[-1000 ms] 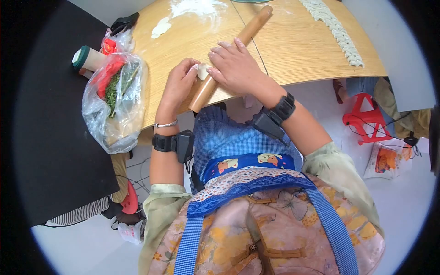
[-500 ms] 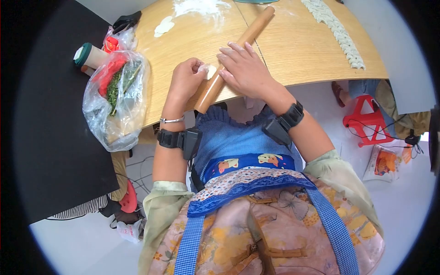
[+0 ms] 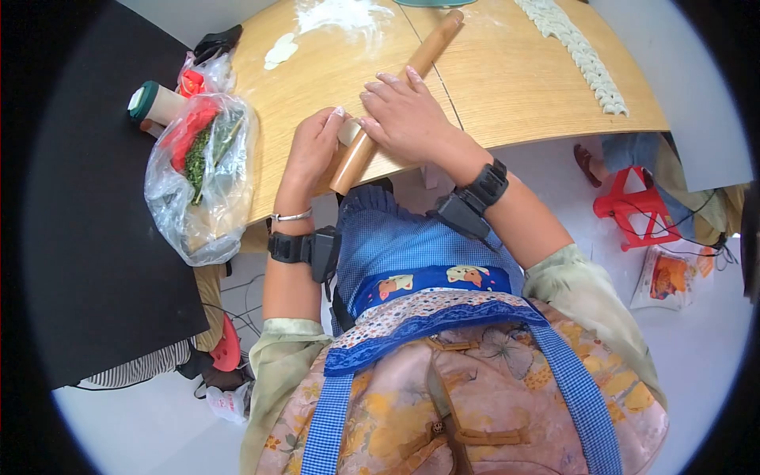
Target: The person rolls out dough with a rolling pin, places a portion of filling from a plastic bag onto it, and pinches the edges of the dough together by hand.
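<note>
A small piece of dough point(image 3: 348, 132) lies at the table's near edge, partly under the wooden rolling pin point(image 3: 432, 49). My left hand point(image 3: 315, 142) is closed on the dough's left side, thumb and fingers pinching it. Over the lower half of the pin is my right hand point(image 3: 408, 119), its palm pressed on the wood and its fingers curving over it, white with flour. The pin slants from near my apron up to the right. Flat round dough wrappers point(image 3: 281, 51) lie farther up on the left.
White flour point(image 3: 340, 17) is spread at the table's far side. A row of folded dumplings point(image 3: 571, 55) runs along the right. A plastic bag of greens point(image 3: 202, 178) sits at the left edge beside a green-lidded cup point(image 3: 154, 103). A red stool point(image 3: 636, 210) stands on the floor.
The rolling pin and my right hand have shifted slightly left. More of the dough now lies under the pin, and my left hand has moved a little to the left.
</note>
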The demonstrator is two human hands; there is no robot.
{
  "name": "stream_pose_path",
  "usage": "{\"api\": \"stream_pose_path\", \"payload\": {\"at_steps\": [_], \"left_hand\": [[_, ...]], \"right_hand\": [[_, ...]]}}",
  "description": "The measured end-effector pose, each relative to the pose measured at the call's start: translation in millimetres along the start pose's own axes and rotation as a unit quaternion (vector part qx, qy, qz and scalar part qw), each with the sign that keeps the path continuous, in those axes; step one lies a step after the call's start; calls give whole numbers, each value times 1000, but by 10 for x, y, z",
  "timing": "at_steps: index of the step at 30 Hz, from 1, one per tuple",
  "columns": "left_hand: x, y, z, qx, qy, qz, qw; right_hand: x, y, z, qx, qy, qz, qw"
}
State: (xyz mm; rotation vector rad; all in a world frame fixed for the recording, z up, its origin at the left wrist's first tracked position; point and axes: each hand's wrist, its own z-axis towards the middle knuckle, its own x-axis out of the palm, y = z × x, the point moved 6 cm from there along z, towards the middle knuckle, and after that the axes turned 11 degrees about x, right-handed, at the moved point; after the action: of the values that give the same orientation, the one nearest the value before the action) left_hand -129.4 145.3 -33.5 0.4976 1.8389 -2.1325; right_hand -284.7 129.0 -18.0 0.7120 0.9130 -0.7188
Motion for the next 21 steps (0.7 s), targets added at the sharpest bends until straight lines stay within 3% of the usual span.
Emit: {"api": "stream_pose_path", "payload": {"at_steps": [5,8,14,21], "left_hand": [[-12,9,75,66,20,92,993],[-50,2,78,56,1,76,996],[-10,58,57,56,38,43,997],[-35,74,47,42,-1,58,997]], "right_hand": [[84,132,262,-7,52,-5,999],[122,169,341,-4,73,-14,997],[102,4,124,-11,2,19,1000],[-102,-162,-273,10,23,8,1000]]}}
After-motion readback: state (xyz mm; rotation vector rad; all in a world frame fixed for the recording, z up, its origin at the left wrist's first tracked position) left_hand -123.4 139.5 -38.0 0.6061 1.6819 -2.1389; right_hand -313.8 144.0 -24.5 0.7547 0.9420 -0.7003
